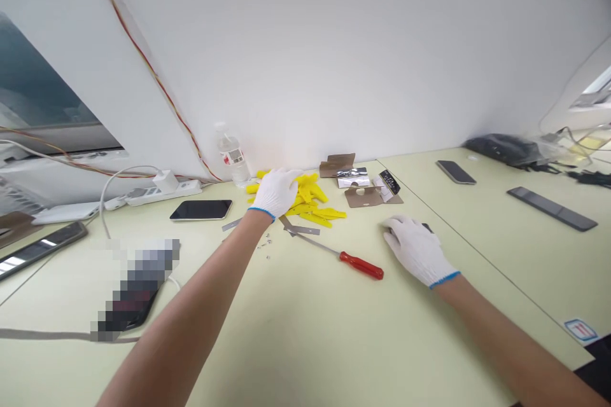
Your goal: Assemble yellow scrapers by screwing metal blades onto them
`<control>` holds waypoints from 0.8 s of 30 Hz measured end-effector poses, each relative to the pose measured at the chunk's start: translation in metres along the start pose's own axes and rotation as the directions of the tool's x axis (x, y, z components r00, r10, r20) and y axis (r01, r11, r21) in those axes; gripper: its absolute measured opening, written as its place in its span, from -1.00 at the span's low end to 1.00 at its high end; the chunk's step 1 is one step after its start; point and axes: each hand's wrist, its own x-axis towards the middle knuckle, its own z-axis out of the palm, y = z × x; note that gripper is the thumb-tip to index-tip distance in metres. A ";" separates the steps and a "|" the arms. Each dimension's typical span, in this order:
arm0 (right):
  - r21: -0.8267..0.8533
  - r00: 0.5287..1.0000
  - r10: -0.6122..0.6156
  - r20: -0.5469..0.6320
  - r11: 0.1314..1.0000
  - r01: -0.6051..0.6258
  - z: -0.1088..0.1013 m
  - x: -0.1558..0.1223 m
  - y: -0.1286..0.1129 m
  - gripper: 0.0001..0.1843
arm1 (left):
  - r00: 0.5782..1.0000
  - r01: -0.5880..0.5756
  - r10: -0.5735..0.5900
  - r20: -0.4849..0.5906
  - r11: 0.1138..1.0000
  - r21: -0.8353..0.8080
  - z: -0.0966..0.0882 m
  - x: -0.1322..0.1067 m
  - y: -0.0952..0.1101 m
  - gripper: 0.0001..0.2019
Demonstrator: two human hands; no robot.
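Observation:
My left hand (274, 194), in a white knit glove with a blue cuff, reaches over a heap of yellow plastic handle-like pieces (310, 191). Its fingers look stretched out on the heap, their tips partly hidden. Flat grey metal blades (305, 229) lie just in front of the heap, with several tiny screws (268, 241) beside them. A red-handled screwdriver (360, 264) rests on the table between my hands, its shaft tip at the blades. My right hand (417, 248), gloved the same way, lies loosely curved on the table, open. A small dark thing shows behind it.
Opened brown card packaging (365, 197) and a shiny silver wrapper (353, 177) lie by the wall. A clear bottle (232, 156) stands behind the heap. Phones (201, 210) lie left and right (456, 172). A power strip (165, 192) with a white cable is at left.

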 end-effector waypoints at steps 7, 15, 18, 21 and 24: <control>0.027 0.998 -0.006 -0.057 1.000 0.008 -0.018 0.022 0.003 -0.59 | 0.974 0.168 -0.179 -0.137 0.982 -0.084 -0.051 -0.093 -0.012 -0.64; 0.112 0.991 -0.133 -0.019 0.985 0.134 -0.016 0.041 -0.065 -0.61 | 0.866 0.498 -0.498 -0.035 0.867 0.001 -0.057 -0.192 -0.022 -0.57; 0.142 0.983 -0.181 0.002 0.974 0.179 -0.012 0.049 -0.094 -0.60 | 0.819 0.573 -0.574 0.022 0.819 0.037 -0.046 -0.205 -0.024 -0.63; 0.161 0.976 -0.217 0.017 0.964 0.211 -0.010 0.058 -0.119 -0.58 | 0.795 0.607 -0.606 0.028 0.795 -0.021 -0.040 -0.206 -0.029 -0.65; 0.170 0.970 -0.239 0.035 0.958 0.230 -0.006 0.063 -0.137 -0.57 | 0.755 0.656 -0.650 0.086 0.748 -0.099 -0.040 -0.204 -0.034 -0.59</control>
